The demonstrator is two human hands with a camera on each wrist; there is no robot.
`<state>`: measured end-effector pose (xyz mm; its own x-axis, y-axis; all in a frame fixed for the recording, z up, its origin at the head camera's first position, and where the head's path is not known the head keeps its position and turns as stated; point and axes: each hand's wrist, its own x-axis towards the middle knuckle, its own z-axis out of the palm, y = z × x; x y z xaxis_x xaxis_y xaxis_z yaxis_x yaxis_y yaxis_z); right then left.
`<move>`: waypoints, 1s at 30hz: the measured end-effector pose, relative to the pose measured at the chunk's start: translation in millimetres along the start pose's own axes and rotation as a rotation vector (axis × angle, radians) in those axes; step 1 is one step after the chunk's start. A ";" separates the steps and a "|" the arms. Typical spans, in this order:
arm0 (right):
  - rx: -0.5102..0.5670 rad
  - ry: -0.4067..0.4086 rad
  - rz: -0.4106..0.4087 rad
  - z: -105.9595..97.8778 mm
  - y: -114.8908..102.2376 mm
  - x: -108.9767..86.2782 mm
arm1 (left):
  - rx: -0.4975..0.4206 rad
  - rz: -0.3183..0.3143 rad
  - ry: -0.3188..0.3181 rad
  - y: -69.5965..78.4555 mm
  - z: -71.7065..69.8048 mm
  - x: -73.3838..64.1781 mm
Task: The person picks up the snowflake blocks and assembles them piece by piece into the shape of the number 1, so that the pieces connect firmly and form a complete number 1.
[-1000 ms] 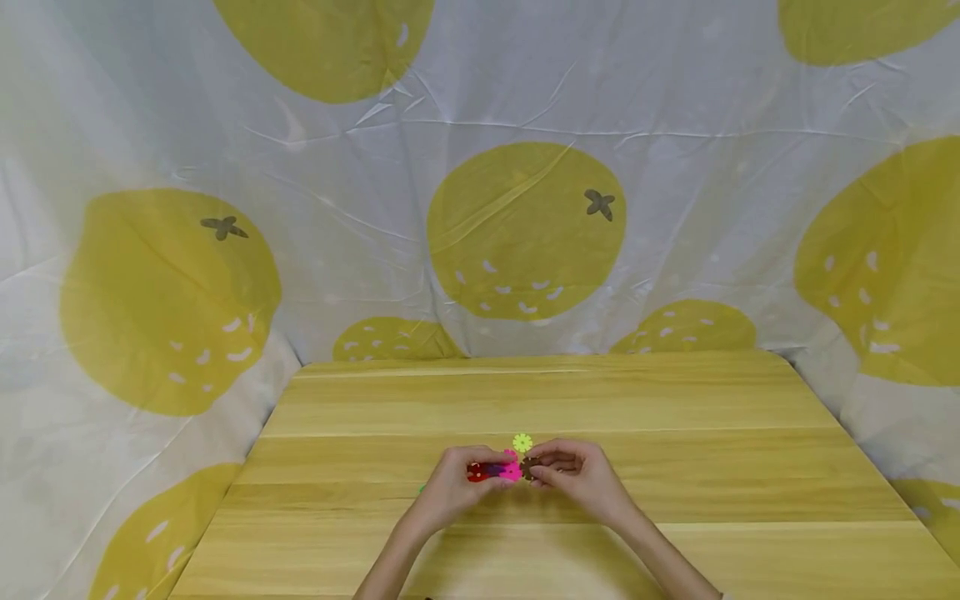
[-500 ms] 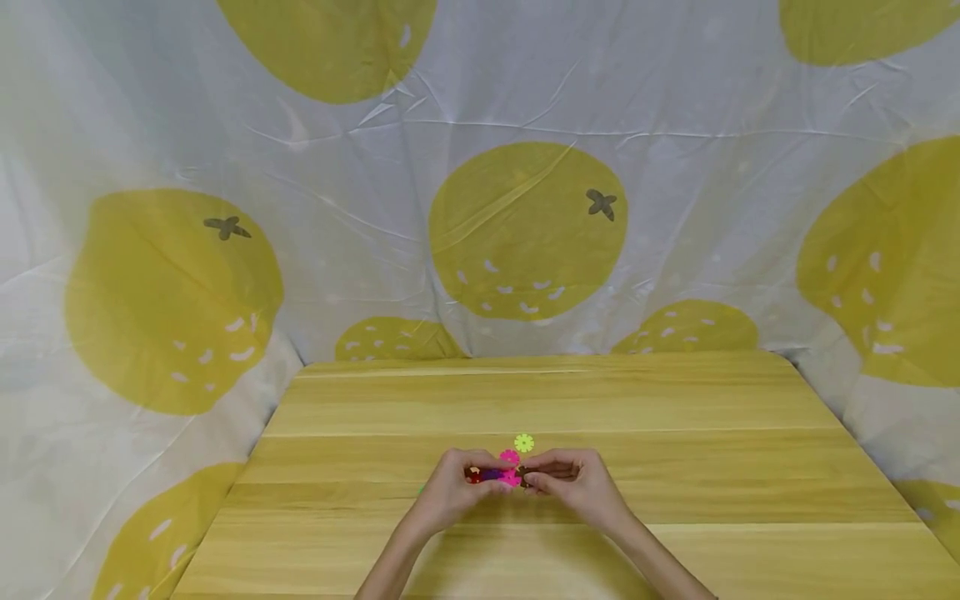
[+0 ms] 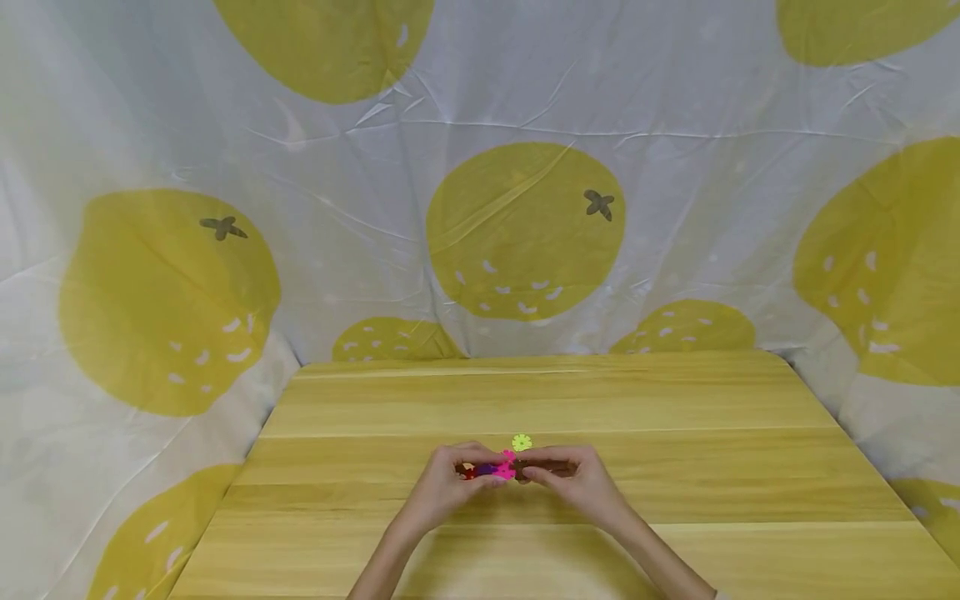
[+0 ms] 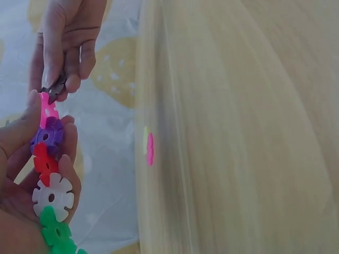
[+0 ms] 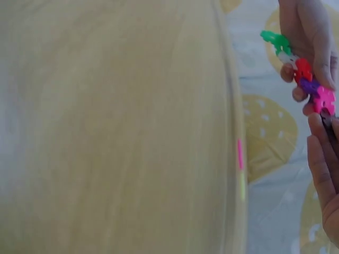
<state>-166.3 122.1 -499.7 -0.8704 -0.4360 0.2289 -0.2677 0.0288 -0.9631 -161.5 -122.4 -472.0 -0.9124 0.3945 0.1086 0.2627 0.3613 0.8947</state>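
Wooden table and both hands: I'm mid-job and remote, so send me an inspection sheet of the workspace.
Surface: wooden table, pale boards with visible grain.
Job's things: chain of flower-shaped discs in green, white, red, purple and pink; dark disc at its pink end, joined or only touching, cannot tell; yellow disc and loose pink disc on the table.
Clutter: nothing seen.
Grippers: left hand holds the chain; right hand pinches the dark disc.
Cables: nothing seen.
Surroundings: white cloth with yellow fruit print behind the table.

Two discs (image 3: 517, 442) seemingly behind chain (image 4: 42, 166)
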 end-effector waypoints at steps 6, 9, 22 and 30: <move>0.095 -0.011 -0.011 1.7 2.3 -0.7 | 0.013 0.013 -0.018 0.5 5.1 3.3; 0.082 -0.014 -0.005 0.9 3.7 -1.1 | 0.022 0.002 -0.023 -0.5 5.0 2.6; 0.068 -0.026 0.049 -1.3 4.1 -2.6 | 0.002 -0.035 -0.052 -3.7 -3.0 -4.5; 0.227 0.011 0.155 1.5 2.8 0.8 | 0.065 -0.035 -0.056 -1.5 -1.5 -3.9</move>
<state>-167.2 120.5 -502.4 -0.8982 -0.4327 0.0769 -0.0326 -0.1088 -0.9935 -158.8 -125.7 -473.2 -0.9029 0.4268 0.0511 0.2521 0.4296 0.8671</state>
